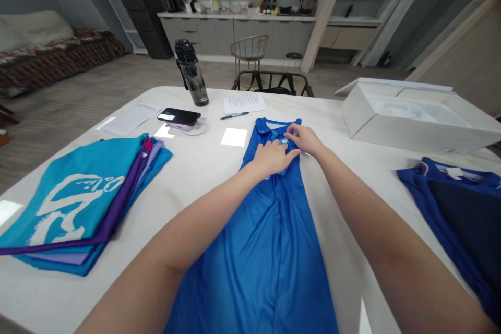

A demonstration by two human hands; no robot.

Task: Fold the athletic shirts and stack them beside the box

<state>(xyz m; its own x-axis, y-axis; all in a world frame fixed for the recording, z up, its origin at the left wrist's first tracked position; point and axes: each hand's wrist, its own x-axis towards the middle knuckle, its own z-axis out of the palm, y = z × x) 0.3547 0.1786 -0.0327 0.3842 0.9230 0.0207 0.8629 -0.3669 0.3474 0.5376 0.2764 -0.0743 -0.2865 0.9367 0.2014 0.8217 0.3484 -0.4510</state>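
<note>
A bright blue shirt [270, 240] lies lengthwise on the white table, its collar at the far end and its lower part running towards me. Loose creases run down its middle. My left hand [273, 158] rests on the upper part with fingers stretched out over the cloth, just below the collar. Beside it, my right hand [304, 139] has thumb and fingers pinched together at the shirt's right edge near the collar. A small pale emblem [284, 141] shows between the two hands. Some cloth beneath my fingers is hidden.
Folded turquoise and purple shirts [90, 198] are stacked at the left. Dark blue shirts [462, 209] lie at the right, below an opened white box [415, 128]. Farther back are a phone [179, 116], a bottle [193, 75], a pen [235, 115] and a printed sheet [245, 103].
</note>
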